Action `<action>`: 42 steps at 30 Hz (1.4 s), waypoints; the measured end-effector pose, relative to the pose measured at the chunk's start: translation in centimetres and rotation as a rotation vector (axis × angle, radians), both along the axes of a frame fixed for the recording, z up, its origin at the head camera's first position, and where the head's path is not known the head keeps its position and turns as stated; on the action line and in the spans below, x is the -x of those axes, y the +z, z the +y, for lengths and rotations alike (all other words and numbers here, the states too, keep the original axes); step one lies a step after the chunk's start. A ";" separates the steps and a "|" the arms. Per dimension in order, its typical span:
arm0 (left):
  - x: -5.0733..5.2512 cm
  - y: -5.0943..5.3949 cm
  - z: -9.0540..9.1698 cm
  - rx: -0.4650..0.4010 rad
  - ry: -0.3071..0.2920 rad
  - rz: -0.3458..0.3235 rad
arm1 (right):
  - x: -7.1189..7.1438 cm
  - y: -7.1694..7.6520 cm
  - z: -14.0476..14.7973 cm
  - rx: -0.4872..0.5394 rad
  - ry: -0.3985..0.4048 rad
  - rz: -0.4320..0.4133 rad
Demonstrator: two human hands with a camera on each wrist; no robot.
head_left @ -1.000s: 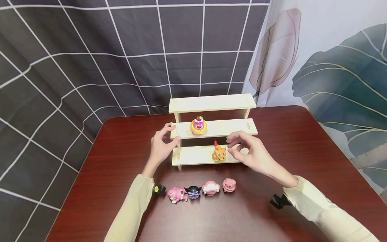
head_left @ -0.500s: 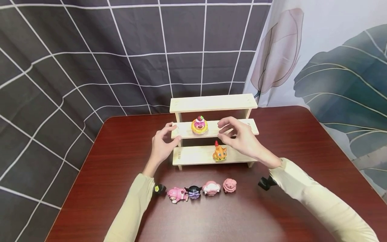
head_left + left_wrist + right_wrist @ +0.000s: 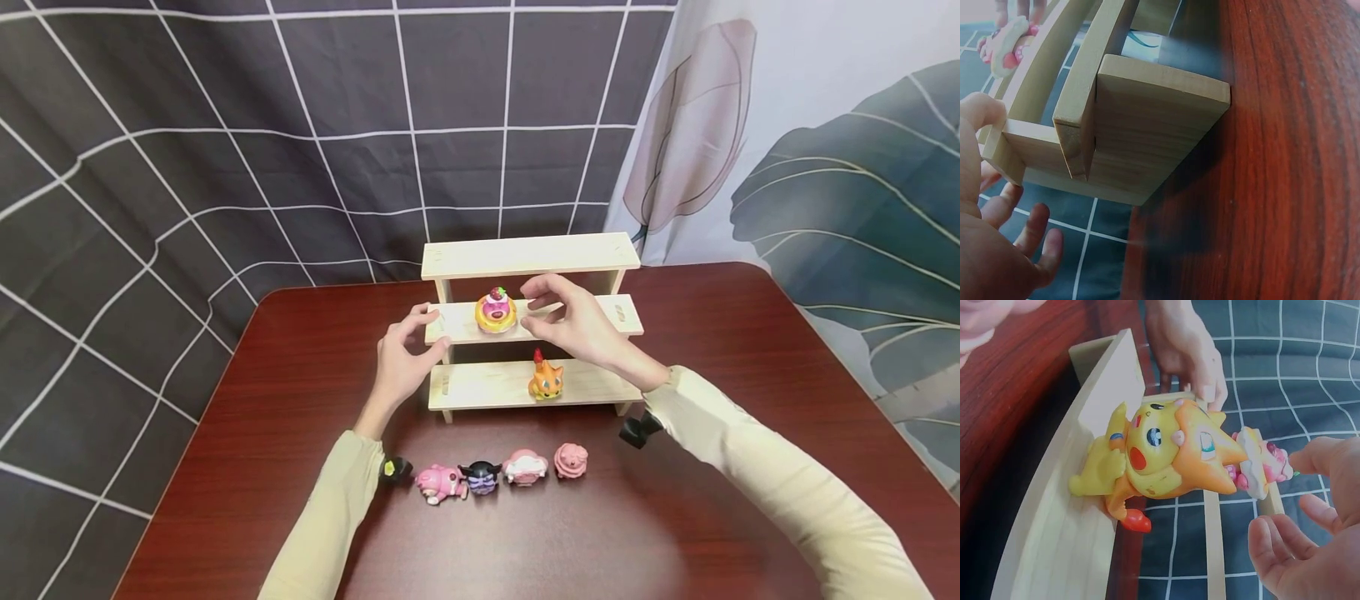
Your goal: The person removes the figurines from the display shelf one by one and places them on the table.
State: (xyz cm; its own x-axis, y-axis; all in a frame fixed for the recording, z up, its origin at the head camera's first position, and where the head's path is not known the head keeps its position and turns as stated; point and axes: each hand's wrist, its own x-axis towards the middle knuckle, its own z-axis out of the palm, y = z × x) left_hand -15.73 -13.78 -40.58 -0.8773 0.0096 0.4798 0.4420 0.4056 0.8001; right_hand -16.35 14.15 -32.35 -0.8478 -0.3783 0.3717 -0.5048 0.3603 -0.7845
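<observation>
A three-tier wooden display shelf [image 3: 529, 255] stands on the table. My left hand [image 3: 405, 354] grips the left end of its middle board, thumb and fingers at opposite edges in the left wrist view. On that board sits a pink toy figure in a yellow ring [image 3: 497, 315], topped with a strawberry. My right hand [image 3: 577, 325] is just to its right, fingers curved and nothing held; whether a fingertip touches the figure I cannot tell. An orange-hooded yellow toy figure [image 3: 1179, 450] with a red-tipped tail sits on the lowest board, below my right hand.
In front of the shelf several toys lie in a row: a pink figure [image 3: 441, 483], a black-and-purple one [image 3: 482, 477], a pink-and-white one [image 3: 525, 467] and a pink rose-like one [image 3: 571, 460]. A dark checked curtain [image 3: 300, 167] hangs behind the table [image 3: 300, 400].
My right hand has moved left and up, from beside the orange-hooded figure to beside the ringed figure on the middle board. My left hand has stayed at the shelf's left end.
</observation>
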 end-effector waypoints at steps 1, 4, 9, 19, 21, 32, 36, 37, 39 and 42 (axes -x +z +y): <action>0.0 0.0 0.0 0.003 0.001 -0.001 | 0.1 0.0 -0.1 0.001 0.000 -0.010; 0.1 0.0 0.0 0.004 0.003 -0.003 | 0.5 0.0 -0.4 0.003 0.007 -0.037; 0.1 -0.1 0.0 -0.008 -0.002 -0.010 | 0.9 0.1 -1.0 0.004 0.026 -0.073; 0.0 0.1 0.0 -0.004 0.005 -0.015 | 1.7 0.0 -1.9 0.030 0.063 -0.101; 0.0 0.1 0.0 -0.002 0.008 -0.014 | 1.8 -0.1 -2.0 0.033 0.068 -0.099; 0.1 -0.2 0.1 -0.015 -0.001 0.003 | 2.0 -0.2 -2.6 0.015 0.078 -0.085; 0.1 -0.2 0.0 -0.012 -0.001 0.006 | 2.0 -0.2 -2.8 0.016 0.082 -0.095; 0.1 -0.2 0.0 -0.012 -0.002 0.007 | 2.0 -0.2 -2.8 0.016 0.082 -0.097; 0.2 -0.2 0.0 -0.008 -0.003 0.007 | 2.0 -0.1 -2.9 0.014 0.082 -0.100; 0.1 -0.2 0.0 -0.004 -0.004 0.006 | 2.0 -0.2 -2.9 0.003 0.081 -0.098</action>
